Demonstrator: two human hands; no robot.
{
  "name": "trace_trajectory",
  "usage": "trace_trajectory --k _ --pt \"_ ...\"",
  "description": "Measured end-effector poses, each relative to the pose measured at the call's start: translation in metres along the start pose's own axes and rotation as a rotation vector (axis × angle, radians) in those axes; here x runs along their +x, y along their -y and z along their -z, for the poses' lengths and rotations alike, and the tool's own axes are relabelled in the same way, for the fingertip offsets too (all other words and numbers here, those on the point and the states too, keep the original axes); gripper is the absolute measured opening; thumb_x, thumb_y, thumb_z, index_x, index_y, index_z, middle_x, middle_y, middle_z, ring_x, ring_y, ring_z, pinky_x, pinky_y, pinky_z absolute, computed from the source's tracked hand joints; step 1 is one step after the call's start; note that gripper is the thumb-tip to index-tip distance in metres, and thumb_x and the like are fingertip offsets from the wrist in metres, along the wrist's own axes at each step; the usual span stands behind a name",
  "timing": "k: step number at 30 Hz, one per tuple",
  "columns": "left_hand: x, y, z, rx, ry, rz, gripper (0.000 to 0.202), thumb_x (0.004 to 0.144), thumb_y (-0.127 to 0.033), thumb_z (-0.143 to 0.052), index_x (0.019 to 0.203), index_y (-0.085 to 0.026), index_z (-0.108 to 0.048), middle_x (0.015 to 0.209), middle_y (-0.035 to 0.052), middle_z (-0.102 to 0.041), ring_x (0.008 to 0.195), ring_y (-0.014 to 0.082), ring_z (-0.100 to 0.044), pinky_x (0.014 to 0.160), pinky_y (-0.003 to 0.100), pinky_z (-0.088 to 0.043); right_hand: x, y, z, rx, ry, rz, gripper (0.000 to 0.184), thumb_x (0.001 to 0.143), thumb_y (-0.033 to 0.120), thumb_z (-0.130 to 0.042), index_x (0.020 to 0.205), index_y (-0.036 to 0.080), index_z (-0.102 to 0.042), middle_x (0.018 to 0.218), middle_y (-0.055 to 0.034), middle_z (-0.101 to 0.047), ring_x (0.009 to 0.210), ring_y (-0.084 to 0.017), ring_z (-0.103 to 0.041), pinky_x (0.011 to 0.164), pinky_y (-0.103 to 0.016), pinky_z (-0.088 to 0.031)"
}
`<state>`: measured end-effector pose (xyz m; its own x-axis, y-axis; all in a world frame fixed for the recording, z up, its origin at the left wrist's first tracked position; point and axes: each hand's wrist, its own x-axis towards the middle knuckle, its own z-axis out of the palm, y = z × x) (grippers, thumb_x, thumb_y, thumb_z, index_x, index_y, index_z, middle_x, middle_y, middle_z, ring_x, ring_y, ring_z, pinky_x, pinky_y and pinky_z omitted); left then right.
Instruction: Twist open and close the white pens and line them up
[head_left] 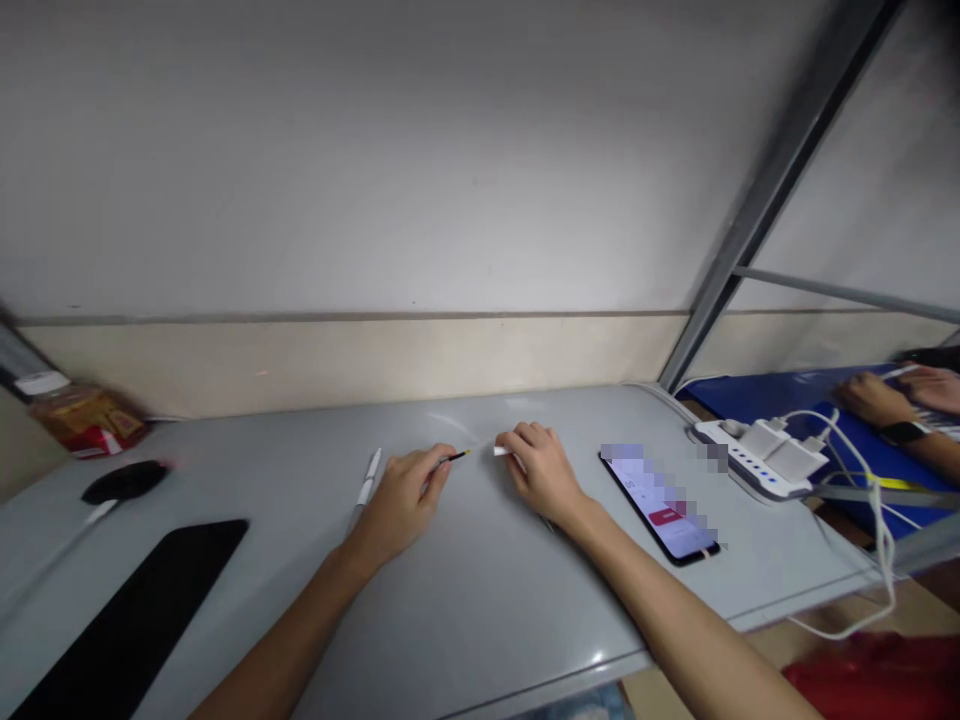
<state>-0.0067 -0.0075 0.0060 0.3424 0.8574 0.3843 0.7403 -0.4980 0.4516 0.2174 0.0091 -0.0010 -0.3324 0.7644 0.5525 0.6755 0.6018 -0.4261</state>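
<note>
My left hand (403,500) pinches a thin dark pen refill (457,457) with a yellowish tip that points right. Facing it across a small gap, my right hand (544,470) is closed on a small white pen part (500,451); its far end is hidden by the fingers. The refill and the white part do not touch. A white pen (368,480) lies on the grey table (457,620) just left of my left hand, its lower end partly covered. Something thin and dark shows beneath my right wrist, too hidden to name.
A lit phone (660,505) and a white power strip (750,460) with plugs and cables lie to the right. At left are a black mat (142,610), a round black charger (124,482) and a jar (86,415). Another person's hands (877,400) rest beyond the metal post (772,210).
</note>
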Motion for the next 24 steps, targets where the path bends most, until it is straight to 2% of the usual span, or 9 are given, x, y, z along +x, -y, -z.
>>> trace_trajectory --k 3,7,12,18,24 --pt "-0.0014 -0.0017 -0.0020 0.108 0.026 -0.067 0.029 0.097 -0.030 -0.033 0.108 -0.023 -0.059 0.091 0.0021 -0.069 0.084 0.0185 -0.062 0.078 0.032 -0.039 -0.0025 -0.0004 0.0010 -0.187 0.025 0.082 0.024 0.090 0.010 -0.044 0.103 0.019 -0.063 0.091 -0.0074 -0.058 0.086 -0.020 -0.049 0.077 -0.033 -0.034" --pt "-0.0038 -0.0059 -0.0044 0.192 0.051 -0.124 0.030 0.098 -0.027 -0.033 0.109 -0.025 -0.060 0.094 0.0031 -0.069 0.089 0.0197 -0.061 0.079 0.034 -0.035 -0.0032 -0.0005 0.0023 -0.191 0.062 0.138 0.028 0.091 0.011 -0.047 0.111 0.022 -0.063 0.094 -0.0072 -0.058 0.087 -0.019 -0.049 0.077 -0.031 -0.034" --pt "-0.0040 -0.0063 -0.0068 0.185 0.046 -0.109 0.030 0.098 -0.026 -0.032 0.110 -0.025 -0.060 0.093 0.0029 -0.069 0.088 0.0189 -0.061 0.079 0.033 -0.034 -0.0033 -0.0033 0.0021 -0.209 0.062 0.099 0.027 0.088 0.010 -0.051 0.106 0.022 -0.066 0.091 -0.0065 -0.058 0.087 -0.019 -0.050 0.078 -0.032 -0.034" --pt "-0.0035 -0.0093 -0.0074 0.213 0.024 -0.087 0.032 0.098 -0.027 -0.030 0.110 -0.023 -0.059 0.090 0.0041 -0.069 0.086 0.0194 -0.061 0.079 0.034 -0.034 -0.0048 -0.0024 -0.0014 -0.169 0.091 0.145 0.029 0.088 0.011 -0.053 0.111 0.023 -0.066 0.093 -0.0066 -0.059 0.087 -0.018 -0.052 0.078 -0.032 -0.037" --pt "-0.0036 -0.0073 -0.0034 0.267 -0.021 -0.096 0.029 0.097 -0.027 -0.032 0.107 -0.024 -0.060 0.091 0.0039 -0.069 0.087 0.0201 -0.061 0.077 0.034 -0.033 -0.0043 -0.0069 -0.0041 -0.155 0.064 0.080 0.029 0.090 0.013 -0.052 0.114 0.023 -0.065 0.094 -0.0063 -0.060 0.086 -0.018 -0.053 0.078 -0.031 -0.039"
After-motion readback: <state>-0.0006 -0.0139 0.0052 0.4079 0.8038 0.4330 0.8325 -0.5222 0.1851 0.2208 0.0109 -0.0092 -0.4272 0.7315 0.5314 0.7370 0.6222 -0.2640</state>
